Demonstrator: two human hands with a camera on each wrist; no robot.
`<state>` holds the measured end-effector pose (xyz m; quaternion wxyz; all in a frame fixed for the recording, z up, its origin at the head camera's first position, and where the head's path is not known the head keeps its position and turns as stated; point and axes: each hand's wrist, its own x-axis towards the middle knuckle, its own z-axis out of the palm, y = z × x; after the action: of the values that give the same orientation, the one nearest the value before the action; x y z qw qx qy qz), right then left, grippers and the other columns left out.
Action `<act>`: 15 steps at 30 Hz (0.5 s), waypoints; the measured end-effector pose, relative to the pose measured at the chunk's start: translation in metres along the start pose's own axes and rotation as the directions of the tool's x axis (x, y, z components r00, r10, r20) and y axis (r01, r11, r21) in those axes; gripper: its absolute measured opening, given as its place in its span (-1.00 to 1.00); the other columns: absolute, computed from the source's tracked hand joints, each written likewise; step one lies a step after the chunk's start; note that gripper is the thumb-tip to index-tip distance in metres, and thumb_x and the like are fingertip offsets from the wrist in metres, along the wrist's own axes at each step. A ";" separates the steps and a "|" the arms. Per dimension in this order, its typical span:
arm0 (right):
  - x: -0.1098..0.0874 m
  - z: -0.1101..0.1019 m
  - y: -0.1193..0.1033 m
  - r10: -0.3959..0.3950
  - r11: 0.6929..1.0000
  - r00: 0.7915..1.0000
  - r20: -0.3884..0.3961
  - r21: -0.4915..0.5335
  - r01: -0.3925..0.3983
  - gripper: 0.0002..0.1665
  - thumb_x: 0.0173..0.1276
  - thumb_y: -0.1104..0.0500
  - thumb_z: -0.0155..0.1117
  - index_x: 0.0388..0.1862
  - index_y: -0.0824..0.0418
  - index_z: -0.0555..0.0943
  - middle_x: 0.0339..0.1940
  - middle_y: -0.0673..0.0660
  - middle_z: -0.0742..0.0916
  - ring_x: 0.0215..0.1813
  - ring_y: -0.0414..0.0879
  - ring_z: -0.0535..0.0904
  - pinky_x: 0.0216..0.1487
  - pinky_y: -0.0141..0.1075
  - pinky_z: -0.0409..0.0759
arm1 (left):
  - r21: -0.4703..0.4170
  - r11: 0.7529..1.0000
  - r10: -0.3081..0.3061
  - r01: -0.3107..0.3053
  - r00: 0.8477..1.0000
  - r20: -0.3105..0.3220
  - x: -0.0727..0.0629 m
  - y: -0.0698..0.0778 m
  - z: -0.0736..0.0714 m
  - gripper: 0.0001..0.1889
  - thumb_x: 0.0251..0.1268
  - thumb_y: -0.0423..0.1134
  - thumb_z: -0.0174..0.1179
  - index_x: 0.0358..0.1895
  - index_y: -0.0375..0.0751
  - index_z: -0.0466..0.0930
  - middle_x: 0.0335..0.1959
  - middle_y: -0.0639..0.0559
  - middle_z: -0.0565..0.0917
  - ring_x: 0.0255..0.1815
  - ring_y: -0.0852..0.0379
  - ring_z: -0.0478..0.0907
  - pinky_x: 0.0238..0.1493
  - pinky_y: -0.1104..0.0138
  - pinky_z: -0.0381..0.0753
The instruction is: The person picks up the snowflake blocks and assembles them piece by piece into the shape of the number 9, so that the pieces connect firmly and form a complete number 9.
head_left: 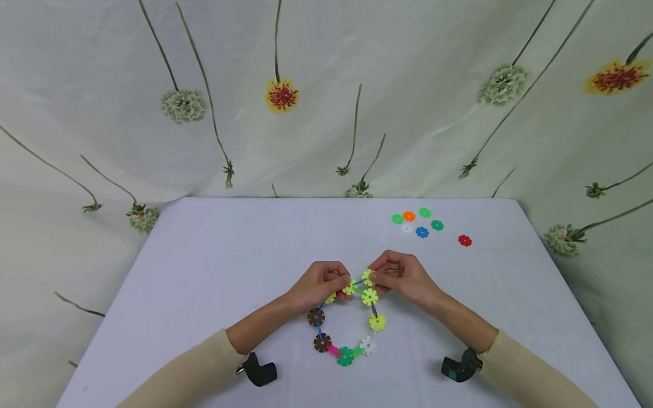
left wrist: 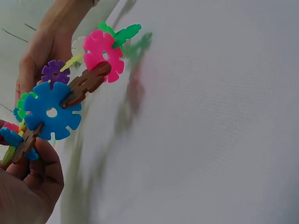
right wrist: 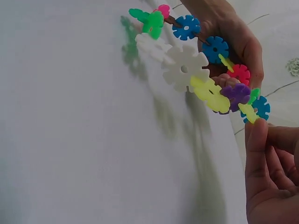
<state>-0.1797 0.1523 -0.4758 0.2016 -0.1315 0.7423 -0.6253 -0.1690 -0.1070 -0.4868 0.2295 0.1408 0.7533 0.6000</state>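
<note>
A ring of interlocked, notched plastic snowflake discs (head_left: 345,356) hangs from both hands over the table's middle. It mixes yellow, brown, blue, pink, green, white and purple pieces. At its upper edge the left hand (head_left: 322,281) pinches a yellow disc between thumb and fingers. Opposite it, the right hand (head_left: 405,276) pinches another yellow disc (head_left: 367,276), joined to a blue disc (right wrist: 261,108) seen edge-on in the head view. In the left wrist view, a large blue disc (left wrist: 52,112) and a pink disc (left wrist: 103,56) stand nearest the camera.
Loose discs lie at the back right of the white-covered table (head_left: 229,243): an orange one (head_left: 409,216), a blue one (head_left: 422,232), a white one and several green ones. A red disc (head_left: 465,241) sits apart, further right. A flower-print cloth (head_left: 316,141) hangs behind.
</note>
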 end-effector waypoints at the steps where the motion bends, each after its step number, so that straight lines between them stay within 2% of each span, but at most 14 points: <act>1: 0.001 0.000 0.000 -0.010 1.000 1.000 0.013 -0.007 0.010 -0.72 0.52 0.25 0.41 0.11 0.34 0.64 -0.15 0.20 0.83 -0.25 -0.12 0.81 -0.11 -0.24 0.85 | 0.000 1.000 -0.005 0.005 1.000 -0.003 0.000 0.000 -0.001 -0.81 0.65 -0.24 0.16 -0.02 -0.33 0.64 -0.40 0.03 0.80 -0.28 0.20 0.79 -0.17 0.47 0.69; 4: 0.005 -0.005 0.000 -0.047 0.997 0.998 0.045 -0.055 0.050 -0.69 0.56 0.23 0.37 0.18 0.33 0.62 -0.04 0.28 0.79 -0.20 -0.04 0.81 -0.07 -0.22 0.85 | -0.009 1.000 -0.020 0.020 1.000 -0.014 -0.002 -0.003 -0.004 -0.80 0.65 -0.24 0.15 0.00 -0.35 0.62 -0.40 0.00 0.81 -0.28 0.22 0.79 -0.16 0.47 0.70; 7: 0.012 -0.015 0.001 -0.072 0.989 0.997 0.040 -0.129 0.077 -0.66 0.57 0.22 0.35 0.23 0.32 0.62 0.04 0.30 0.76 -0.15 0.08 0.81 -0.05 -0.23 0.84 | -0.018 0.999 -0.035 0.034 0.999 -0.030 -0.003 -0.005 -0.007 -0.79 0.65 -0.23 0.15 0.01 -0.36 0.62 -0.39 -0.01 0.82 -0.28 0.24 0.78 -0.17 0.48 0.68; 11: 0.024 -0.032 0.007 -0.104 0.956 0.994 -0.044 -0.279 0.088 -0.70 0.55 0.20 0.38 0.17 0.29 0.66 0.00 0.26 0.79 -0.12 0.08 0.75 -0.08 -0.32 0.77 | -0.024 0.999 -0.037 0.036 0.998 -0.041 -0.005 -0.006 -0.010 -0.79 0.65 -0.23 0.15 0.01 -0.36 0.61 -0.40 0.01 0.81 -0.26 0.23 0.79 -0.16 0.48 0.69; 15: 0.039 -0.050 0.014 -0.133 0.900 0.978 -0.161 -0.434 0.051 -0.76 0.52 0.15 0.42 0.07 0.21 0.71 -0.09 0.19 0.81 -0.11 -0.02 0.66 -0.08 -0.34 0.65 | -0.032 0.999 -0.045 0.043 0.998 -0.048 -0.008 -0.006 -0.011 -0.80 0.66 -0.24 0.14 0.01 -0.35 0.61 -0.43 0.05 0.78 -0.23 0.21 0.81 -0.12 0.47 0.73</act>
<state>-0.2369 0.1812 -0.4883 0.0676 -0.1484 0.8696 -0.4660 -0.1680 -0.1218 -0.4896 0.2264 0.1061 0.7522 0.6097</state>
